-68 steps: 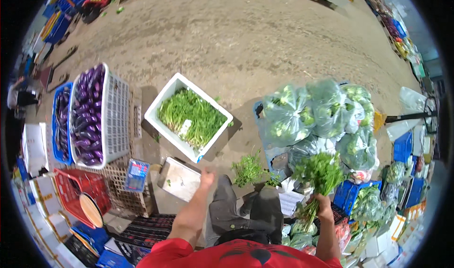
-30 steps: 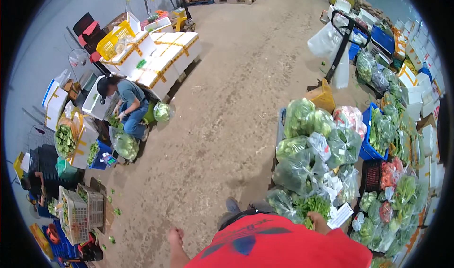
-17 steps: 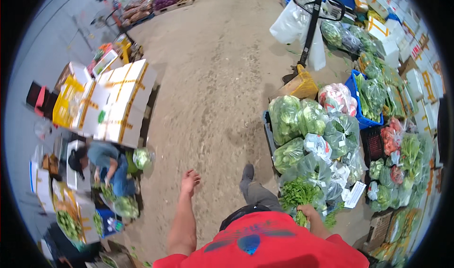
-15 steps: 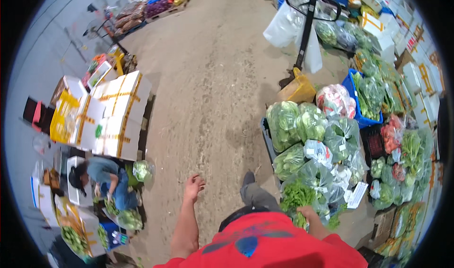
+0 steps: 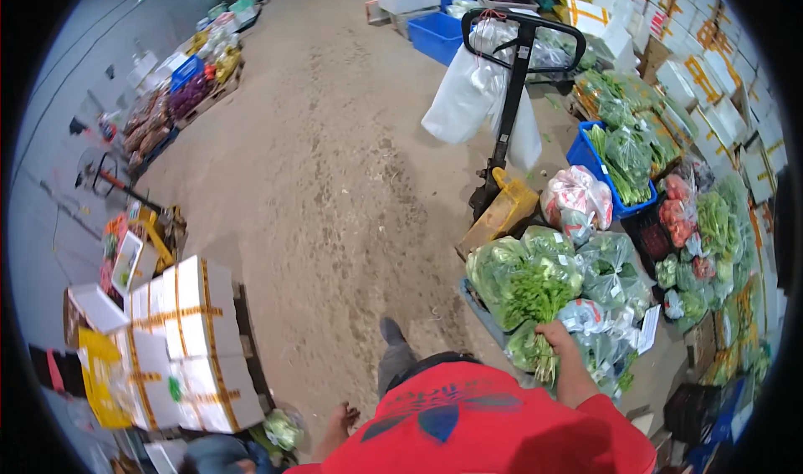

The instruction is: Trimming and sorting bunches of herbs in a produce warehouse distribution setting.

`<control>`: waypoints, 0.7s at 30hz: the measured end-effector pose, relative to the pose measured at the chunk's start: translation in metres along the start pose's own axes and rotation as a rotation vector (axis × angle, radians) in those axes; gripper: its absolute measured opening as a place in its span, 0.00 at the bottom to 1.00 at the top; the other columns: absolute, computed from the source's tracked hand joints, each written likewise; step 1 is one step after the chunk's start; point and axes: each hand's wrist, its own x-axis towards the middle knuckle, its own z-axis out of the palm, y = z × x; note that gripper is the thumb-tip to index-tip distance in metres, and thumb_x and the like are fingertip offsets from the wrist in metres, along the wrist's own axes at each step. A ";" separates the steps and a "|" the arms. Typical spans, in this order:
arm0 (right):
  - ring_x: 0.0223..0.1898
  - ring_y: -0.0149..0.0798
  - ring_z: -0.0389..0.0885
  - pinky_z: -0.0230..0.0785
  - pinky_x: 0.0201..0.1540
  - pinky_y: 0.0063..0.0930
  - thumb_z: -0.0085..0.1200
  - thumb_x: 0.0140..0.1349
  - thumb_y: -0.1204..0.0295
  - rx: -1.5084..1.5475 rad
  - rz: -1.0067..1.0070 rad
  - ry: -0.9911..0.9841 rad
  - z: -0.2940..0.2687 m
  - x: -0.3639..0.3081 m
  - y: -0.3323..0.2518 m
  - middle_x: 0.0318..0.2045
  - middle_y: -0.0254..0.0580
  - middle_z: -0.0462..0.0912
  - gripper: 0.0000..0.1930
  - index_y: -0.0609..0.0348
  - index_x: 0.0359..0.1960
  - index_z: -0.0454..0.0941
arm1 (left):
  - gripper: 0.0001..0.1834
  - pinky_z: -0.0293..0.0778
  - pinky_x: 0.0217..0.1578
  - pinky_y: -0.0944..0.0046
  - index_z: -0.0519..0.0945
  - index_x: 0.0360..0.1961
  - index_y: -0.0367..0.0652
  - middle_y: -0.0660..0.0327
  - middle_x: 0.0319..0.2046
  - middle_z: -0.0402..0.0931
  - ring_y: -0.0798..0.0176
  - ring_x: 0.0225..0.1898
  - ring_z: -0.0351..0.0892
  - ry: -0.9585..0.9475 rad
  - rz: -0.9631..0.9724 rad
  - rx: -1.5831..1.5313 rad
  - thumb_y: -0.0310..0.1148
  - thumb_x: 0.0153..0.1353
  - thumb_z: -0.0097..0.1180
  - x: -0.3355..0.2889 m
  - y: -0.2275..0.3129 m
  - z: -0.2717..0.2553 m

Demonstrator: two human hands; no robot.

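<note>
Green, feathery-leaved bunch with long pale stems (image 5: 533, 294) shows at four o'clock, the right hand (image 5: 555, 335) gripping it round the stems, likely to spare the leaves. The left hand (image 5: 341, 417), between six and seven, hangs loose-fingered, apparently holding nothing. Beyond the bunch, clear plastic bags of green vegetables (image 5: 615, 267) crowd together, perhaps for mutual support. Writing on the white paper sheet (image 5: 648, 329), just before four, is too small to read.
</note>
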 end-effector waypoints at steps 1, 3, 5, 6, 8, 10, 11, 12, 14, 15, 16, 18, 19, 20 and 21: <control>0.23 0.36 0.77 0.71 0.23 0.41 0.67 0.48 0.71 0.076 0.029 0.093 0.020 -0.001 -0.008 0.23 0.42 0.80 0.12 0.69 0.28 0.82 | 0.18 0.74 0.26 0.54 0.77 0.36 0.41 0.56 0.27 0.78 0.54 0.31 0.79 -0.009 0.076 0.135 0.47 0.71 0.47 0.003 0.062 0.011; 0.25 0.39 0.78 0.73 0.25 0.43 0.68 0.48 0.69 -0.026 -0.007 0.180 0.053 0.006 -0.017 0.24 0.45 0.80 0.13 0.69 0.29 0.82 | 0.20 0.71 0.22 0.55 0.76 0.26 0.43 0.57 0.20 0.75 0.55 0.23 0.77 0.065 0.246 0.143 0.47 0.69 0.48 0.015 0.193 0.042; 0.27 0.40 0.78 0.72 0.28 0.42 0.69 0.45 0.64 -0.107 0.063 0.216 0.074 0.035 0.010 0.27 0.46 0.81 0.18 0.70 0.30 0.83 | 0.17 0.63 0.14 0.58 0.74 0.22 0.43 0.58 0.13 0.70 0.60 0.12 0.66 -0.098 0.540 0.306 0.37 0.67 0.47 0.017 0.336 0.077; 0.27 0.38 0.77 0.72 0.30 0.38 0.69 0.42 0.60 -0.081 0.124 0.235 0.093 0.036 0.008 0.27 0.45 0.82 0.21 0.69 0.29 0.84 | 0.19 0.68 0.19 0.59 0.70 0.19 0.46 0.59 0.15 0.70 0.60 0.14 0.67 -0.186 0.701 0.225 0.38 0.70 0.45 0.008 0.399 0.109; 0.28 0.37 0.78 0.71 0.29 0.37 0.68 0.48 0.60 -0.138 -0.325 0.089 0.133 0.021 0.006 0.27 0.41 0.83 0.19 0.68 0.30 0.84 | 0.11 0.66 0.19 0.60 0.71 0.25 0.45 0.59 0.17 0.72 0.62 0.15 0.66 -0.213 0.801 0.188 0.33 0.66 0.46 -0.018 0.514 0.182; 0.27 0.36 0.77 0.70 0.29 0.37 0.66 0.53 0.61 -0.178 -0.409 -0.077 0.163 0.025 -0.002 0.27 0.38 0.83 0.17 0.65 0.32 0.85 | 0.09 0.71 0.24 0.64 0.75 0.41 0.42 0.59 0.28 0.78 0.65 0.22 0.74 -0.254 0.875 0.217 0.36 0.71 0.49 -0.058 0.614 0.266; 0.26 0.36 0.77 0.70 0.29 0.38 0.64 0.57 0.62 -0.165 -0.128 -0.083 0.179 0.030 -0.016 0.27 0.38 0.83 0.15 0.63 0.34 0.86 | 0.11 0.73 0.26 0.64 0.74 0.48 0.41 0.59 0.31 0.78 0.66 0.25 0.75 -0.319 0.899 0.229 0.36 0.72 0.49 -0.081 0.652 0.321; 0.26 0.36 0.77 0.70 0.29 0.38 0.64 0.57 0.62 -0.145 -0.120 -0.070 0.194 0.032 -0.031 0.27 0.38 0.83 0.15 0.63 0.34 0.86 | 0.15 0.75 0.28 0.64 0.73 0.54 0.39 0.59 0.34 0.79 0.66 0.27 0.77 -0.379 0.924 0.237 0.37 0.74 0.49 -0.104 0.683 0.376; 0.25 0.36 0.76 0.69 0.30 0.37 0.60 0.61 0.62 0.280 0.002 -0.023 0.224 0.012 -0.110 0.26 0.37 0.83 0.12 0.59 0.36 0.86 | 0.20 0.78 0.33 0.63 0.69 0.64 0.41 0.57 0.40 0.80 0.65 0.33 0.80 -0.543 0.993 0.290 0.37 0.75 0.50 -0.134 0.734 0.462; 0.25 0.36 0.76 0.69 0.30 0.37 0.60 0.61 0.62 0.283 0.011 -0.024 0.223 0.035 -0.125 0.26 0.37 0.83 0.12 0.59 0.36 0.86 | 0.22 0.77 0.35 0.63 0.68 0.65 0.42 0.58 0.41 0.80 0.65 0.35 0.81 -0.575 0.954 0.320 0.37 0.74 0.51 -0.142 0.745 0.493; 0.28 0.37 0.77 0.70 0.31 0.38 0.59 0.62 0.62 0.151 -0.048 -0.010 0.215 0.078 -0.144 0.28 0.37 0.83 0.12 0.59 0.36 0.85 | 0.23 0.77 0.37 0.64 0.68 0.66 0.43 0.58 0.43 0.81 0.65 0.37 0.81 -0.630 0.928 0.356 0.37 0.73 0.52 -0.162 0.758 0.545; 0.33 0.38 0.80 0.71 0.34 0.39 0.57 0.65 0.62 -0.115 -0.082 -0.012 0.231 0.117 -0.149 0.33 0.39 0.84 0.12 0.59 0.38 0.84 | 0.22 0.77 0.36 0.64 0.69 0.64 0.42 0.60 0.41 0.80 0.67 0.36 0.80 -0.794 0.850 0.469 0.38 0.73 0.52 -0.190 0.771 0.618; 0.37 0.39 0.80 0.71 0.38 0.41 0.55 0.65 0.63 0.121 -0.146 -0.010 0.224 0.154 -0.171 0.36 0.39 0.84 0.12 0.58 0.41 0.83 | 0.22 0.77 0.36 0.64 0.69 0.64 0.42 0.60 0.41 0.80 0.67 0.36 0.80 -0.791 0.844 0.451 0.38 0.73 0.52 -0.194 0.790 0.641; 0.40 0.40 0.81 0.71 0.41 0.42 0.54 0.66 0.64 0.364 -0.207 -0.001 0.216 0.180 -0.189 0.40 0.40 0.84 0.13 0.58 0.44 0.82 | 0.24 0.77 0.41 0.62 0.68 0.65 0.42 0.59 0.44 0.81 0.65 0.40 0.81 -0.801 0.822 0.526 0.40 0.73 0.53 -0.193 0.804 0.666; 0.34 0.40 0.82 0.72 0.37 0.39 0.57 0.63 0.61 -0.101 -0.677 0.200 0.204 0.196 -0.217 0.35 0.40 0.85 0.13 0.58 0.38 0.83 | 0.25 0.78 0.45 0.60 0.68 0.66 0.43 0.59 0.46 0.81 0.63 0.44 0.82 -0.807 0.790 0.614 0.41 0.73 0.54 -0.189 0.814 0.689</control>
